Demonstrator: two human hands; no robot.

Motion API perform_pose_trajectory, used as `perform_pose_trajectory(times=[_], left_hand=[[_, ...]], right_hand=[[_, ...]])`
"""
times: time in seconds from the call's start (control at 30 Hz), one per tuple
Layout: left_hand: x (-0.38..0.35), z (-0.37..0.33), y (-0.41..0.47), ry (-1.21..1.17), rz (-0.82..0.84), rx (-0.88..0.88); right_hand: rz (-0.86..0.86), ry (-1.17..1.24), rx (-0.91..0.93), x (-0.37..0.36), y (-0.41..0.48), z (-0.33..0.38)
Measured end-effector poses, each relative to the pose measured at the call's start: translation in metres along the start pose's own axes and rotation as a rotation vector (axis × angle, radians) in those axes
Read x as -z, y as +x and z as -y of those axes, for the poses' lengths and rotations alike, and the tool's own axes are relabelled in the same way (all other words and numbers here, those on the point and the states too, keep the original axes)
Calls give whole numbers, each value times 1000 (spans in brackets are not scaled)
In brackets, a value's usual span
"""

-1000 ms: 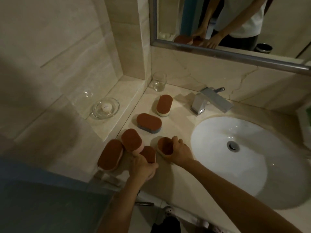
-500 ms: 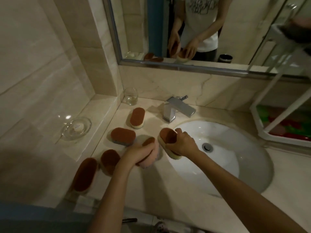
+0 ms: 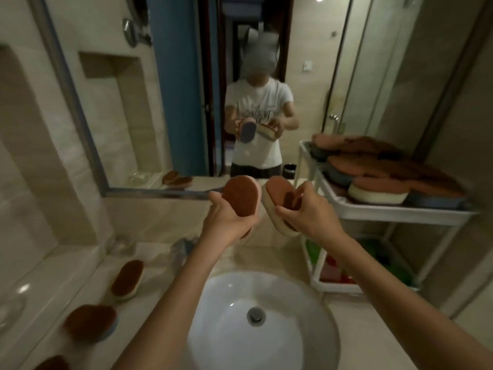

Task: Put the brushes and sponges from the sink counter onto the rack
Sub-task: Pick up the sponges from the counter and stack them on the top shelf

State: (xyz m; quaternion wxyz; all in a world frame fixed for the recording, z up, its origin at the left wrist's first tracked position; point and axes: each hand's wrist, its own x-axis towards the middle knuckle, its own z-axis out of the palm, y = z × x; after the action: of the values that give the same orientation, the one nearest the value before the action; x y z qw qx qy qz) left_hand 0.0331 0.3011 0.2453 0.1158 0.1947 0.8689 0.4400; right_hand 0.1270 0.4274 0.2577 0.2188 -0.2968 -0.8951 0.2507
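My left hand (image 3: 224, 220) grips a brown-topped, pink-bodied oval sponge (image 3: 241, 194), raised above the sink. Beside it, my right hand (image 3: 309, 212) holds a brown-topped, cream-bodied sponge (image 3: 277, 198). Both sponges hover just left of the white rack (image 3: 394, 214), whose top shelf is piled with several similar sponges (image 3: 378, 188). Three more brown sponges lie on the counter at the left: one (image 3: 128, 280), another (image 3: 90, 321) and a third (image 3: 52, 364) at the bottom edge.
The white sink basin (image 3: 232, 329) lies below my arms, with the faucet (image 3: 184, 249) blurred behind my left forearm. A mirror (image 3: 186, 89) spans the wall. A glass dish (image 3: 10, 311) sits on the left ledge. The rack's lower shelf holds colourful items (image 3: 336, 271).
Both hands have lifted their sponges from the counter up and to the right, toward the rack. My view has tilted upward, bringing the rack's top shelf into sight.
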Motion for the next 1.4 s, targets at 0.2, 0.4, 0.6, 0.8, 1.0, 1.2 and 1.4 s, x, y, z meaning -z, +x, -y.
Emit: perform_pose_trajectory(times=[0.2, 0.4, 0.6, 0.8, 1.0, 1.2, 1.4], left_hand=[[-48, -108, 16, 48, 24, -138], [-113, -196, 45, 62, 86, -192], [-154, -225, 78, 76, 20, -139], [-175, -235, 105, 240, 5, -155], [-188, -223, 122, 316, -5, -147], [-182, -211, 136, 119, -22, -81], [-173, -212, 134, -96, -51, -104]], right_hand=[[-127, 23, 3, 88, 41, -51], [-95, 116, -78, 155, 94, -124], [-81, 59, -192, 168, 135, -168], [-85, 58, -203, 162, 171, -177], [-6, -30, -145, 142, 192, -179], [50, 104, -228, 144, 198, -193], [-27, 214, -195, 144, 195, -189]])
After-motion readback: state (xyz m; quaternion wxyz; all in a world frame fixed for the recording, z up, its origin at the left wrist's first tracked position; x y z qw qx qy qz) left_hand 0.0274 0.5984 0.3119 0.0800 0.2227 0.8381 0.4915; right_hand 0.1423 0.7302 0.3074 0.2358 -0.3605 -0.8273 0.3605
